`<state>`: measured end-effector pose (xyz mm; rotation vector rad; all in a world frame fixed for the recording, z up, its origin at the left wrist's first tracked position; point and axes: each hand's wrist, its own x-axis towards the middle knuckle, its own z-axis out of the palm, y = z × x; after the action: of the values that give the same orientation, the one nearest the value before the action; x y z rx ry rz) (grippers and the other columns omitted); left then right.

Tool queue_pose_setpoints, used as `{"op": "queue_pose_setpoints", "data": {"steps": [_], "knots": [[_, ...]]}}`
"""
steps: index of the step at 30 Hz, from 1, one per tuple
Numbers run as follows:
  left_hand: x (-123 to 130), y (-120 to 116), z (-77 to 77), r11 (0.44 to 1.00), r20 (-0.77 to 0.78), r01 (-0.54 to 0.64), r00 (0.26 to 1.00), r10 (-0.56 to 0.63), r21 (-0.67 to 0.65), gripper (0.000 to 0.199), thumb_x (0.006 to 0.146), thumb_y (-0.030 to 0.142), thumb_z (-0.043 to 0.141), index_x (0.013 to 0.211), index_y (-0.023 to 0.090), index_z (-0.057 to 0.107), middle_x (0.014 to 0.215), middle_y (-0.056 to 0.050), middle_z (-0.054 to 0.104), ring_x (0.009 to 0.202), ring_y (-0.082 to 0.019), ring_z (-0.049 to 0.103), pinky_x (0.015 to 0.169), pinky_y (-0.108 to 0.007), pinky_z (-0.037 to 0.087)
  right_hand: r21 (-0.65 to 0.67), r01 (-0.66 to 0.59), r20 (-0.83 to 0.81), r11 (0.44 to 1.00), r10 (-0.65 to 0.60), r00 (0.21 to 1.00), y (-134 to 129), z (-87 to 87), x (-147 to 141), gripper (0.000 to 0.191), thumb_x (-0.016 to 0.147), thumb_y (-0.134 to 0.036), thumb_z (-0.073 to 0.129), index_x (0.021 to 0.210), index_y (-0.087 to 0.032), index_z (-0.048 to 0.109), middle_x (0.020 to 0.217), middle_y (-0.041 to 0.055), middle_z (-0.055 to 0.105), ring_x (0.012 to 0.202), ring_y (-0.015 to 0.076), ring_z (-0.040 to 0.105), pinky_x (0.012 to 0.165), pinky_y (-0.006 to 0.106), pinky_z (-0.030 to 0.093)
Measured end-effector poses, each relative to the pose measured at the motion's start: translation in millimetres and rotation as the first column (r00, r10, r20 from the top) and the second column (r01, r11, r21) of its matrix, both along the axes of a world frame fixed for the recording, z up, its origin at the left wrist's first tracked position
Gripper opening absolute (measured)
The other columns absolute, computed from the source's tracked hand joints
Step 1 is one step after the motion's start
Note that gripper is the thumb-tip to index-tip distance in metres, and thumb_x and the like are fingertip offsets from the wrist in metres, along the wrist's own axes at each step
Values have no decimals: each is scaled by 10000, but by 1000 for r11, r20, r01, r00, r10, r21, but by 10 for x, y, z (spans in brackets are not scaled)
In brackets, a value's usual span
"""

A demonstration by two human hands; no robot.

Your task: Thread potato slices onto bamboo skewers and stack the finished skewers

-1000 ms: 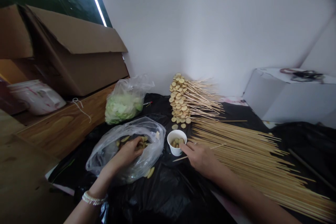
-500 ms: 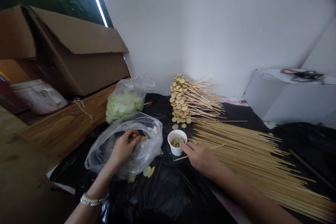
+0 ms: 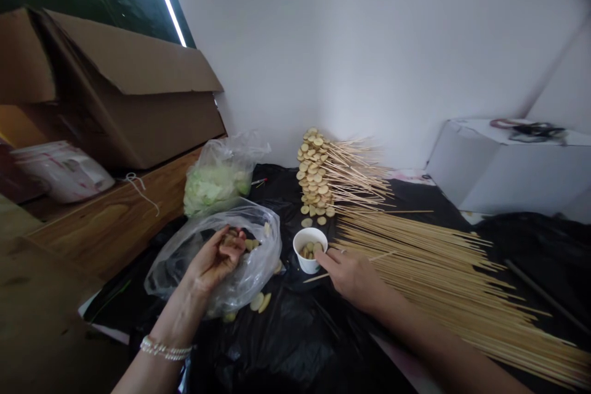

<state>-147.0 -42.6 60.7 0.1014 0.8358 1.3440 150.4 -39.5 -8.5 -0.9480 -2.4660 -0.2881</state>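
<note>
My left hand is palm up at the mouth of an open clear plastic bag, its fingers curled around what look like potato slices in shadow. More pale slices lie in the bag beside my fingertips. My right hand is closed, with a bamboo skewer passing under the fingers. Its fingertips touch the right rim of a white paper cup, which holds round slices. Behind the cup, potato slices threaded on skewers are stacked in a pile.
Bare bamboo skewers spread over the right side. A tied bag of green vegetables stands behind the open bag. Loose slices lie on black plastic. A cardboard box is at left, a white box at right.
My left hand has turned from palm down inside the bag to palm up, rising slightly with fingers curled. My right hand stays at the cup's rim with the skewer.
</note>
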Motion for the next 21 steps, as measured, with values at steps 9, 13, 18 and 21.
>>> {"op": "queue_pose_setpoints", "data": {"steps": [9,13,18,21], "knots": [[675,-200,388,867,-416,474,827,-379,153,76,821,205,563,826,130,576,729,-15,505,446,-15,338,296,-78,195,6,-21,6,1000,21,1000,-17,9,-1,233,918,-199,479,1126,-148,570,837,39,625,599,105,515,513,272,275],[1082,-23,344,792,-734,571,629,-255,215,200,760,291,656,887,150,593,750,-6,543,491,-35,382,375,-131,236,11,-23,5,1000,23,1000,-24,27,-8,235,902,-145,461,1108,-152,575,825,33,615,595,106,514,515,266,287],[1356,110,147,704,-979,682,182,97,196,202,765,298,635,927,178,616,811,-31,611,690,-132,546,617,-247,439,40,-12,1,999,12,1000,-9,-2,-17,304,876,-126,465,1164,-129,564,888,68,641,609,124,538,530,258,321],[1387,90,99,684,-959,714,-69,276,146,159,757,286,642,886,192,647,906,-58,644,836,-182,580,755,-296,438,32,-35,-28,999,36,999,-2,-20,-18,265,881,-140,462,1111,-135,593,912,83,650,631,130,544,553,252,344]]}}
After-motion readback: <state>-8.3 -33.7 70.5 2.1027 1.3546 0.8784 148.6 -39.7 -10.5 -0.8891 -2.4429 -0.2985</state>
